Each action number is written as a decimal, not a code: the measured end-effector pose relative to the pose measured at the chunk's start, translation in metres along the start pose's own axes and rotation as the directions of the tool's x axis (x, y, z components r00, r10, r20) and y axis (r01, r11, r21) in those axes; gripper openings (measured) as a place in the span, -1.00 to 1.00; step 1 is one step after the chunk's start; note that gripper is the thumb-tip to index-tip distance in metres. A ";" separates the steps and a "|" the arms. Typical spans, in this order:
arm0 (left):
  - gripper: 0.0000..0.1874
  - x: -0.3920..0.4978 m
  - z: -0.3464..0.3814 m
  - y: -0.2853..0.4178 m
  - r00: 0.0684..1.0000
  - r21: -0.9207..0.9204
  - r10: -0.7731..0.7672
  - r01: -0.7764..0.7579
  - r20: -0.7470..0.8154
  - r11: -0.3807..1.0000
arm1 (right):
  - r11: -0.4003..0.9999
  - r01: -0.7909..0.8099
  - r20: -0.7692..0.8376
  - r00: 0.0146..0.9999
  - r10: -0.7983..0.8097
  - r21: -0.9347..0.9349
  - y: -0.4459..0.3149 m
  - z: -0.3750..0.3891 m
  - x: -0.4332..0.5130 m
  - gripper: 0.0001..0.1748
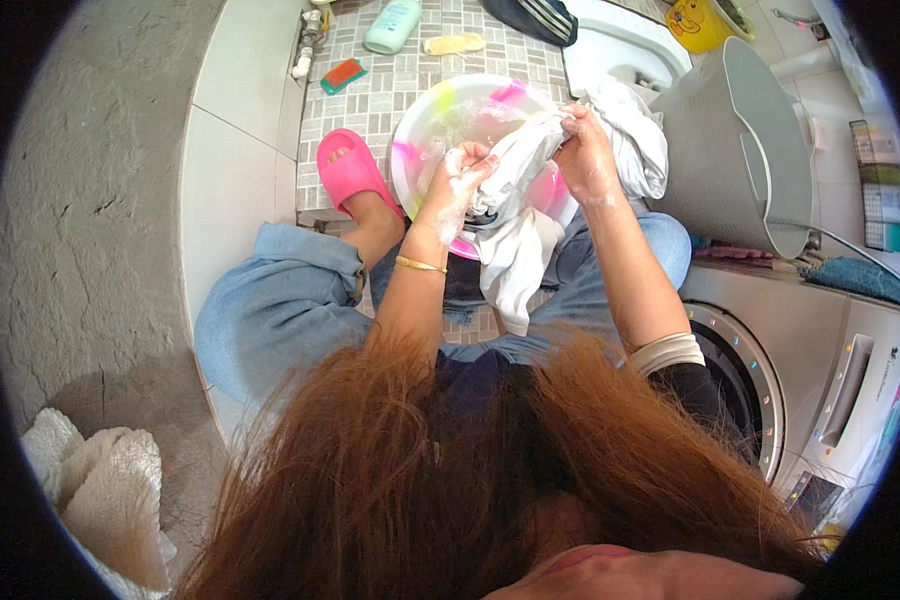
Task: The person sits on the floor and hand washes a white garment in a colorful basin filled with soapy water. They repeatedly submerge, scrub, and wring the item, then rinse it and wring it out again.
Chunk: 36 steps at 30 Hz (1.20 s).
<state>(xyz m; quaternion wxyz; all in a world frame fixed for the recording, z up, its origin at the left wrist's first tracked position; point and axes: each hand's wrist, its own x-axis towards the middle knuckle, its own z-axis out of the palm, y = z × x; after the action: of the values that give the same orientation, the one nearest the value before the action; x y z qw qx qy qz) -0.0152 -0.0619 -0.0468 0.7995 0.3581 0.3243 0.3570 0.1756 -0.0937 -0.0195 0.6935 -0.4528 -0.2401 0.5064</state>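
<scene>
A wet white garment (521, 161) is stretched between my two hands above a round plastic basin (403, 131) with pink and yellow patches. Soap suds coat my left hand (461, 176), which grips the cloth's lower left part. My right hand (586, 150) pinches the cloth at its upper right end. One part of the garment hangs over the basin's near rim towards my lap. Suds and water show inside the basin, partly hidden by the cloth. More white fabric (630, 142) lies just right of my right hand.
A grey tub (712, 142) and a front-loading washing machine (787, 360) stand on the right. Beyond the basin are a scrubbing brush (343, 75), a pale green bottle (392, 26), a yellowish cloth-like item (454, 43), a squat toilet (630, 41) and a yellow bucket (697, 22).
</scene>
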 end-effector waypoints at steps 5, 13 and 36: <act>-0.86 0.013 -0.017 -0.019 0.987 0.200 -0.051 0.021 0.149 0.980 | 1.000 -0.007 0.026 1.000 0.007 0.029 -0.003 -0.001 -0.008 -0.89; -0.76 -0.020 0.046 -0.031 0.856 0.551 0.498 -0.352 -0.138 0.757 | 0.978 -0.187 -0.288 0.945 0.154 -0.090 0.051 0.043 -0.027 -0.59; -0.84 0.028 0.016 -0.005 0.895 0.836 0.337 0.070 -0.294 0.544 | 0.915 -0.396 -0.188 0.896 0.403 0.073 0.067 0.071 -0.045 -0.67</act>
<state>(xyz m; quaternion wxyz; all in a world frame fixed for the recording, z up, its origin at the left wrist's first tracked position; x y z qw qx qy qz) 0.0132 -0.0474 -0.0497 0.4141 0.6300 0.5890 0.2909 0.0699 -0.1029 -0.0383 0.6026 -0.5294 -0.0631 0.5939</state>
